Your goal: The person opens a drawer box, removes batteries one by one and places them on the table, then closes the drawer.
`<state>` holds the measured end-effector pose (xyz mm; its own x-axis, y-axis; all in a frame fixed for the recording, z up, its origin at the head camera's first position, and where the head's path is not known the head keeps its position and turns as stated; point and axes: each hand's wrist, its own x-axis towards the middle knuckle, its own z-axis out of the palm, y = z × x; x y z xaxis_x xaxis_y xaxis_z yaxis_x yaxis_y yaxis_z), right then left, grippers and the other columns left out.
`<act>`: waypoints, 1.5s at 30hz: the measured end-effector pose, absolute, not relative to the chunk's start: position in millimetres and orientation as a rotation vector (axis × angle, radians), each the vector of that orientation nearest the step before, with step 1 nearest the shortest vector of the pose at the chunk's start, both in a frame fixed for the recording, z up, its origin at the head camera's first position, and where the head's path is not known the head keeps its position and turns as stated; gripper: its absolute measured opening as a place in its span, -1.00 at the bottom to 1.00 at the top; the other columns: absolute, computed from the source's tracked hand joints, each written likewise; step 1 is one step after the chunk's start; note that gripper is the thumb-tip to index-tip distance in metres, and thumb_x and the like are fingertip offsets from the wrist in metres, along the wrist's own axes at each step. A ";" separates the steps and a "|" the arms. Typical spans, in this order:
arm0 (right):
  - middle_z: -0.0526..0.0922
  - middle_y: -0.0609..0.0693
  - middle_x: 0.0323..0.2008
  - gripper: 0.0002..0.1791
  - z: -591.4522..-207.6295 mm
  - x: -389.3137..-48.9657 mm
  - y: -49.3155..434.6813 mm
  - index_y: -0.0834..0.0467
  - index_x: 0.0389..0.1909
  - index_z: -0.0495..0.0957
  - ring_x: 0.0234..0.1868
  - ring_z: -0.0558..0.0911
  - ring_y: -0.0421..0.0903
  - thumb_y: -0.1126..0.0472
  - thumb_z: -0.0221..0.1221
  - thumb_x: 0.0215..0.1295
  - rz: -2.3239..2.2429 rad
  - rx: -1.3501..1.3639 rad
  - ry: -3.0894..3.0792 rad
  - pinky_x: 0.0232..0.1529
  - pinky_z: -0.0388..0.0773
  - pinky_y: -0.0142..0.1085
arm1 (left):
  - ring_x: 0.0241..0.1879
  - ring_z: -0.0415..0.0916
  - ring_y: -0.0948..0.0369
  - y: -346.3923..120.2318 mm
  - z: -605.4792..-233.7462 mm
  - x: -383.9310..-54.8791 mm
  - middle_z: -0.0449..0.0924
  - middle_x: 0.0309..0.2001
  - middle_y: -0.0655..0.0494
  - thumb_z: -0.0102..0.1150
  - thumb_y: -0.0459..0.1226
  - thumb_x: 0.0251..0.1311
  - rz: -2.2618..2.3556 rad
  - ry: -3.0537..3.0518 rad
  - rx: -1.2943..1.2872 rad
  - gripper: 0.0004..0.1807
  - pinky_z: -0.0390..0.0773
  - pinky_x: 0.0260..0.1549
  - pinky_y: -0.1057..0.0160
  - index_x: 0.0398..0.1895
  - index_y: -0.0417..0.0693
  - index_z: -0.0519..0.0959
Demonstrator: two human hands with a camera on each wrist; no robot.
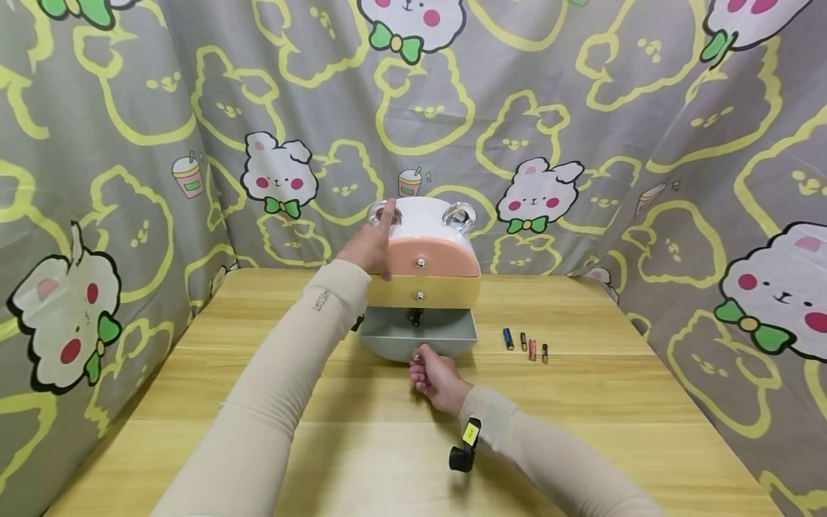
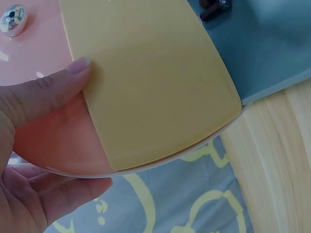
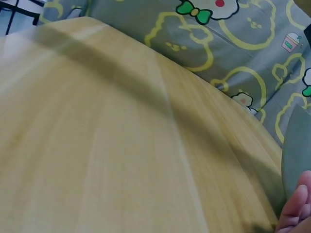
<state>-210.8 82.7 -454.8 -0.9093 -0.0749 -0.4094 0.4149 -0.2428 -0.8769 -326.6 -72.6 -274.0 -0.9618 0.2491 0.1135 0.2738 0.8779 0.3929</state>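
Note:
A small drawer cabinet (image 1: 423,217) with a white top and two clear ring ears stands on the table. Its orange drawer (image 1: 446,257) and yellow drawer (image 1: 452,291) are closed, while the grey bottom drawer (image 1: 455,347) is pulled out. My left hand (image 1: 370,248) grips the cabinet's left side, thumb on the front and fingers round the edge. At the grey drawer's front, my right hand (image 1: 441,380) pinches the knob, which the fingers mostly hide. Inside that drawer lies a dark battery-like object (image 1: 416,317), also partly seen in the left wrist view.
Right of the cabinet, several batteries lie on the wooden table (image 1: 581,402): a blue one (image 1: 508,339), a red one (image 1: 533,350) and dark ones (image 1: 545,352). A patterned curtain (image 1: 336,93) hangs behind and along both sides.

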 end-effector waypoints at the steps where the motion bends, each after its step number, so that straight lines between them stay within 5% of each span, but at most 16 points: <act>1: 0.48 -0.11 -0.67 -0.80 -454.4 -209.3 83.0 0.21 -0.47 0.46 -0.69 0.42 -0.30 0.16 0.06 0.23 -2.216 0.406 1.700 -0.68 0.34 -0.52 | -0.14 0.49 -0.16 -72.7 -273.5 -326.4 0.41 0.00 -0.40 0.61 -0.50 -0.42 -0.635 -2.985 -0.420 0.66 0.55 -0.13 -0.01 0.48 0.34 -0.56; 11: 0.47 -0.11 -0.65 -0.82 -454.0 -189.4 82.5 0.22 -0.44 0.45 -0.68 0.40 -0.30 0.18 0.04 0.24 -2.198 0.388 1.702 -0.68 0.32 -0.52 | -0.09 0.49 -0.15 -71.1 -275.9 -328.0 0.37 0.11 -0.40 0.60 -0.53 -0.43 -0.667 -2.982 -0.392 0.65 0.55 -0.10 -0.01 0.48 0.33 -0.55; 45: 0.44 -0.11 -0.62 -0.84 -457.5 -145.9 90.7 0.22 -0.42 0.44 -0.66 0.40 -0.30 0.20 0.02 0.21 -2.119 0.336 1.757 -0.65 0.31 -0.53 | -0.16 0.50 -0.15 -69.7 -275.2 -326.5 0.43 -0.04 -0.39 0.57 -0.55 -0.43 -0.637 -2.959 -0.415 0.63 0.54 -0.12 0.00 0.49 0.29 -0.52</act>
